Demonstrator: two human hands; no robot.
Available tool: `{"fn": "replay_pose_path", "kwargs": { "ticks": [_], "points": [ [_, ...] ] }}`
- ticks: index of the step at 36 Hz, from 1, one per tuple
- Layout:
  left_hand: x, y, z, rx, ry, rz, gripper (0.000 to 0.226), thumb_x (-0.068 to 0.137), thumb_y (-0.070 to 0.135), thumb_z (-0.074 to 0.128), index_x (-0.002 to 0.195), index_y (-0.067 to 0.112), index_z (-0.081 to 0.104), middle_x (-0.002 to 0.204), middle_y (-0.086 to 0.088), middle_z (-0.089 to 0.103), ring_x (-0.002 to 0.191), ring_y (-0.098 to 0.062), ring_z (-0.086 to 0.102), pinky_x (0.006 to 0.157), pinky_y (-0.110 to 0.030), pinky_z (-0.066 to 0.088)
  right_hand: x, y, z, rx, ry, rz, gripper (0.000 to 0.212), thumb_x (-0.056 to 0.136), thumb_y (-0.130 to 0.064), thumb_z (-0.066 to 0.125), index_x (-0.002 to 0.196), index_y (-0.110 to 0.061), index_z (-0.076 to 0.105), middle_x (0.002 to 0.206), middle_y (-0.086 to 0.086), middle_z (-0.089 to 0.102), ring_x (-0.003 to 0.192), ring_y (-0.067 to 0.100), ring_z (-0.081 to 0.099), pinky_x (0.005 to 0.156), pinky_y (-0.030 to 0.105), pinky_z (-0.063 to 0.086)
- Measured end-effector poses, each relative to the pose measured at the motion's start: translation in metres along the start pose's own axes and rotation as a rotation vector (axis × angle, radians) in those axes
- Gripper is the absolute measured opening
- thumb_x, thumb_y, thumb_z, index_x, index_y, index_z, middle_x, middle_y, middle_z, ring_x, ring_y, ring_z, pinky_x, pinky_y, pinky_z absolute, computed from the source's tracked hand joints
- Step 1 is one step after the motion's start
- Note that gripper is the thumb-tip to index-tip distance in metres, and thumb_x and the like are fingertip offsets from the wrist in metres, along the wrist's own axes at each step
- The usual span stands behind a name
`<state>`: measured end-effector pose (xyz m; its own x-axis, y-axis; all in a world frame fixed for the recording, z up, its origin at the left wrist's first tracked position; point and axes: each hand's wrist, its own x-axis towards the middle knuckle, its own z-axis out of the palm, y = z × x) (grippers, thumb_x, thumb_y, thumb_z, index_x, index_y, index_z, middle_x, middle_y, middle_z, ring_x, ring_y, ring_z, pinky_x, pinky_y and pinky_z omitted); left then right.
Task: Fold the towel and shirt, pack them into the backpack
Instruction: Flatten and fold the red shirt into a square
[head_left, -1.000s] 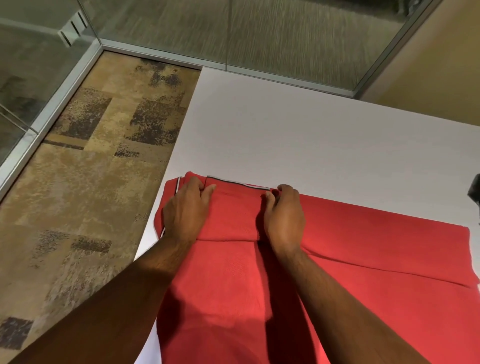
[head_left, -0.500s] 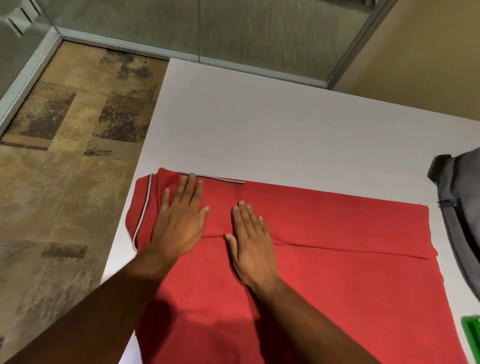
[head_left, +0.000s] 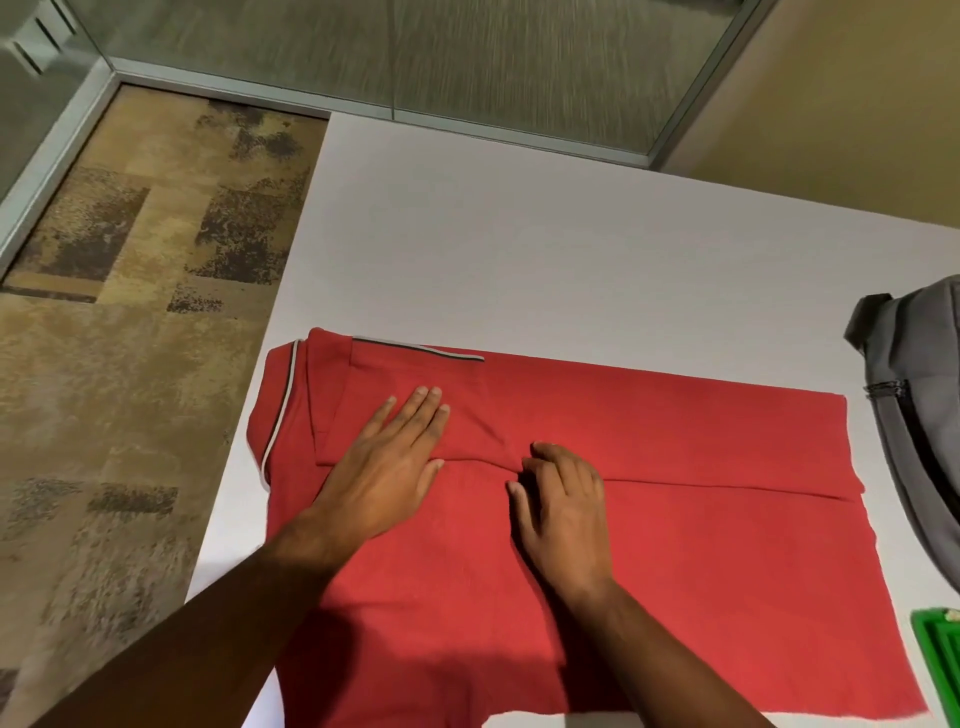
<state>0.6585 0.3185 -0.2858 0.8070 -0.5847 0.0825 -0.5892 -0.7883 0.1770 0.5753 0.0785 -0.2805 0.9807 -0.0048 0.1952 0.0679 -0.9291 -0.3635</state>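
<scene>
White table: red shirt lies crosswise, collar leftward.

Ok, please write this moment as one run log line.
step: folding shirt | left hand: flat on fold | right hand: fingers curled at fold edge | backpack: right, nothing packed yet

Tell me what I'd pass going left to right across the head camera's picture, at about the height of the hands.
Carpet → shirt collar → left hand → right hand → the shirt's right edge → backpack.
</scene>
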Motion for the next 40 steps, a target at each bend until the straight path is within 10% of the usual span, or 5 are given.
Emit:
{"fn": "replay_pose_path", "kwargs": {
  "ticks": [7,17,23,27,40],
  "points": [
    [-0.012,-0.004,-0.016,-0.127,0.198,-0.133,0.050,0.097,0.030,0.050,0.140,0.006,0.059,0.155,-0.012,0.049,0.148,-0.023,0.041,0.121,-0.050,0.032,0.025,-0.026,0.003,0.125,-0.015,0.118,0.021,0.095,-0.032,0.066,0.114,-0.021,0.064,0.102,-0.003,0.065,0.097,0.026,0.058,0.085,0.044,0.044],
    [-0.039,-0.029,-0.012,-0.053,0.090,-0.133,0.070,0.082,0.019,0.039,0.150,0.003,0.048,0.162,-0.012,0.037,0.152,-0.023,0.033,0.118,-0.050,0.036,0.020,-0.026,0.011,0.019,-0.037,0.133,0.031,0.091,-0.018,0.066,0.122,-0.022,0.067,0.099,0.000,0.061,0.092,0.029,0.055,0.077,0.042,0.041],
    [-0.042,-0.030,-0.013,-0.072,0.112,-0.135,0.067,0.083,0.019,0.039,0.147,0.001,0.051,0.159,-0.016,0.041,0.150,-0.026,0.037,0.120,-0.049,0.034,0.029,-0.038,0.006,0.046,0.023,0.078,0.040,0.099,-0.037,0.055,0.133,-0.017,0.064,0.130,0.005,0.060,0.117,0.029,0.055,0.097,0.047,0.046],
    [-0.043,-0.029,-0.009,-0.068,0.083,-0.155,0.061,0.098,0.028,0.038,0.153,0.002,0.043,0.165,-0.014,0.031,0.155,-0.025,0.026,0.122,-0.049,0.030,0.032,-0.044,0.020,-0.012,-0.138,-0.103,0.062,0.107,-0.047,0.044,0.159,-0.015,0.039,0.170,0.005,0.028,0.158,0.019,0.021,0.127,0.045,0.020],
    [-0.054,-0.027,-0.006,0.026,-0.079,-0.190,0.070,0.104,0.042,0.028,0.164,0.011,0.012,0.173,-0.006,-0.001,0.159,-0.020,0.001,0.126,-0.048,0.020,0.023,-0.036,0.033,-0.190,-0.338,-0.139,0.077,0.108,-0.061,0.025,0.167,-0.016,0.007,0.175,0.000,-0.005,0.160,0.015,-0.009,0.129,0.050,0.008]
  ]
}}
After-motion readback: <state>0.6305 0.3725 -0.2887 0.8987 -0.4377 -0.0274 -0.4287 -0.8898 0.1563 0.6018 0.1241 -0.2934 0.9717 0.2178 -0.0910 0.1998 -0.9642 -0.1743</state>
